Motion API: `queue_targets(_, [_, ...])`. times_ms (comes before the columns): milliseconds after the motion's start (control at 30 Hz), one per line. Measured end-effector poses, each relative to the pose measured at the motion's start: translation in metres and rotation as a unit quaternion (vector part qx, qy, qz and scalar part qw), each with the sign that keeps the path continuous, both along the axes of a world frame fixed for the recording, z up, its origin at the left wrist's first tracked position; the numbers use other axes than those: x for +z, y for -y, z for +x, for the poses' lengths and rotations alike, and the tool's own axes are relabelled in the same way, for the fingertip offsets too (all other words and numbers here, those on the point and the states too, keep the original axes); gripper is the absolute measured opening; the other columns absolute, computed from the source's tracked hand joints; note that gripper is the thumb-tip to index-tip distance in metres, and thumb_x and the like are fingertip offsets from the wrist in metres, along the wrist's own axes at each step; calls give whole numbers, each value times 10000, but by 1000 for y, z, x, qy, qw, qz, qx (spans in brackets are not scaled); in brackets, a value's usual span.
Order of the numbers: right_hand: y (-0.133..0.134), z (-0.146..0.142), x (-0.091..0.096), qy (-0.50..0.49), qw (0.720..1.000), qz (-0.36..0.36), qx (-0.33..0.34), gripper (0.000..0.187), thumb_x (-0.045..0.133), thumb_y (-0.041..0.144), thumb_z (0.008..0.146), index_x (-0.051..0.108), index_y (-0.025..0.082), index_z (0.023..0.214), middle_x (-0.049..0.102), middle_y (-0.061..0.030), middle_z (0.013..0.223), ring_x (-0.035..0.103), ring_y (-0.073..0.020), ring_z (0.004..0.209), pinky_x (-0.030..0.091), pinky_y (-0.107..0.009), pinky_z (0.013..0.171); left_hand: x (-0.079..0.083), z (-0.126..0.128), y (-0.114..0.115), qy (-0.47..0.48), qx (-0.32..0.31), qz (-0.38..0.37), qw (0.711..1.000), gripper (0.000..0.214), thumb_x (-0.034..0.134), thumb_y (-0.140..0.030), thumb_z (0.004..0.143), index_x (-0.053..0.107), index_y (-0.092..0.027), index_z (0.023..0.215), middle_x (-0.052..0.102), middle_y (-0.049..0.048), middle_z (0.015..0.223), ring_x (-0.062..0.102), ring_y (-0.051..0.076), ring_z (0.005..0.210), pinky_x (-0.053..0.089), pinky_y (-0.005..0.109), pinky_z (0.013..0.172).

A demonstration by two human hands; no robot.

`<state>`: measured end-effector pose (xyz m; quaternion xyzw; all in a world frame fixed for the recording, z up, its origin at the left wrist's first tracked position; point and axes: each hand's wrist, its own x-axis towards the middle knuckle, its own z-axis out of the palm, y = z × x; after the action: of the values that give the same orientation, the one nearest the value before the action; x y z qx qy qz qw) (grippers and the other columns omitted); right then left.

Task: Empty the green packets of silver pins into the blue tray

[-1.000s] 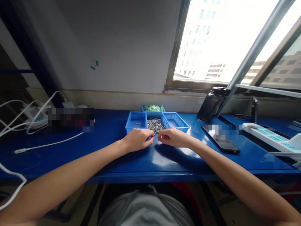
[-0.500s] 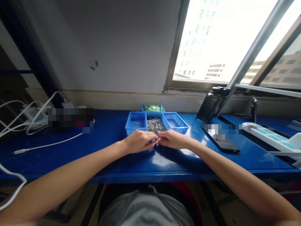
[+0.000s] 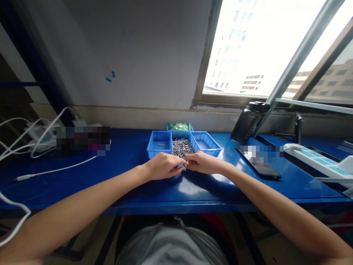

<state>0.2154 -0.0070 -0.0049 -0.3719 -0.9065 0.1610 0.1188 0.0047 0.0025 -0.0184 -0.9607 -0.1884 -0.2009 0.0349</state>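
Observation:
My left hand (image 3: pixel 164 166) and my right hand (image 3: pixel 202 163) meet fingertip to fingertip in front of the trays, just above the table. Both are closed in a pinch. A tiny pale, shiny bit (image 3: pixel 185 165) shows between the fingertips, too small to name. Right behind the hands lies a heap of thin metal pieces like screws or pins (image 3: pixel 182 146), its container's front hidden by my fingers. To the left stands a blue tray (image 3: pixel 150 145) with a few such pieces (image 3: pixel 162 145). Another blue tray (image 3: pixel 206 141) stands to the right.
Farther back, a small blue tray holds green plastic packets (image 3: pixel 179 126). On the right of the blue table (image 3: pixel 154 195) are a black bottle (image 3: pixel 248 121), a phone (image 3: pixel 259 163) and a white power strip (image 3: pixel 317 160). White cables (image 3: pixel 63 168) run along the left.
My left fingertips have shifted slightly right against the right ones. Both hands stay in nearly the same place, and the trays have not moved.

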Motion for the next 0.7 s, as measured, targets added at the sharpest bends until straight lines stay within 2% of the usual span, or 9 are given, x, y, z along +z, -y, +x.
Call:
queue_targets(200, [-5,4,-1,-8,1000,25,-15,136,527,267,824,609,158,833,526,30,555,443,-72,489,308,-178,488,3,1,1,-5,75,10,997,208,439,-285,875,621,-184,890,676,-4,782,628,125,702,404,203,613])
queue_targets(367, [-7,6,-2,-22,999,38,-17,135,540,265,819,618,155,822,538,24,558,436,-71,483,309,-180,486,4,0,1,-29,128,1,991,167,456,-268,848,607,-198,835,659,-15,727,608,133,644,358,213,556])
queue_targets(700, [0,-1,0,-51,997,51,-1,155,517,260,836,627,152,848,566,7,587,473,-75,510,341,-178,503,0,3,0,-66,117,-51,990,151,475,-282,835,601,-200,836,671,-10,768,610,142,657,353,216,550])
